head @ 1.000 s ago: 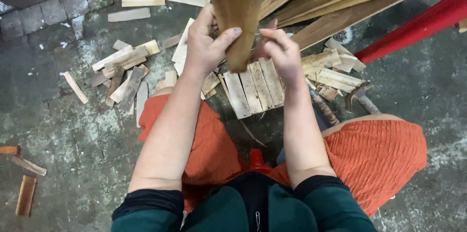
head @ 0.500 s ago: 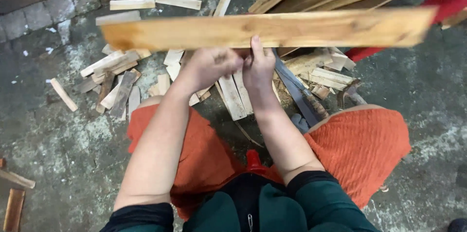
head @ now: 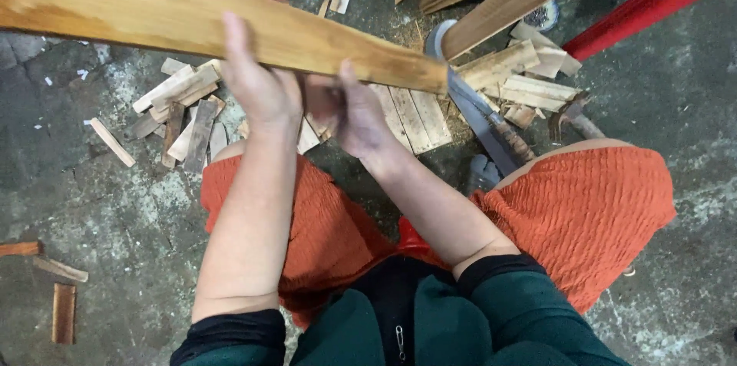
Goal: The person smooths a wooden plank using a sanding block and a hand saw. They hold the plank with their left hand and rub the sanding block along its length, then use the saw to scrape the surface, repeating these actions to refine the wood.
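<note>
Plank (head: 192, 17) up in both hands, held across the lap above the chopped wood.

Left hand (head: 257, 82) is wrapped over the board, fingers curled across its top edge, thumb on the near face. Right hand (head: 357, 117) grips from beneath, thumb pressed up against the lower edge near the right end. The board tilts down from upper left to right, clear of the floor. Below it, short cut slats (head: 411, 117) lie side by side on the concrete, a long blade (head: 480, 117) just beside them, scattered offcuts (head: 180, 101) to the left.
</note>
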